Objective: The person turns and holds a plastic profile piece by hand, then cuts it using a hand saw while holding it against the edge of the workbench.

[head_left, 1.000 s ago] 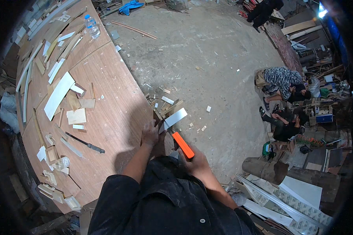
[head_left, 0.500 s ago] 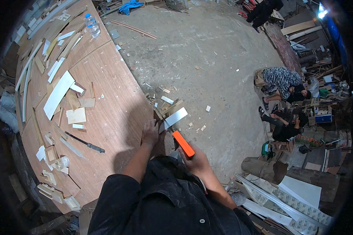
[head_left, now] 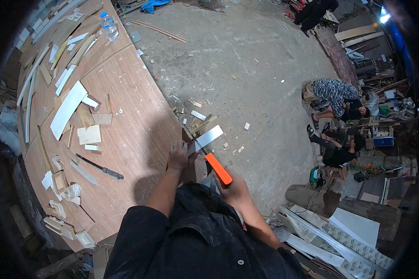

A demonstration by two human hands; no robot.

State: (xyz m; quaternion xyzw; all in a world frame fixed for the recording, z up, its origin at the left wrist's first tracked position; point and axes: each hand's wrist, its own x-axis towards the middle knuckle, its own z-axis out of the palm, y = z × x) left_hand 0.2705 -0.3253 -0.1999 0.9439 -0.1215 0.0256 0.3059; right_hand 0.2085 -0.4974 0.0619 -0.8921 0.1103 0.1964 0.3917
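White strip (head_left: 210, 136) juts beyond the table (head_left: 125, 144). My left hand (head_left: 177, 156), half-curled, meets it at the table's edge, grip unclear; my right hand (head_left: 236, 188), off the table, clasps the orange saw (head_left: 219, 169). Advised: firm pinning, even strokes.

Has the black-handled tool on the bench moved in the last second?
No. The black-handled tool lies in the same spot on the bench, at the same slant beside the narrow pale strip.
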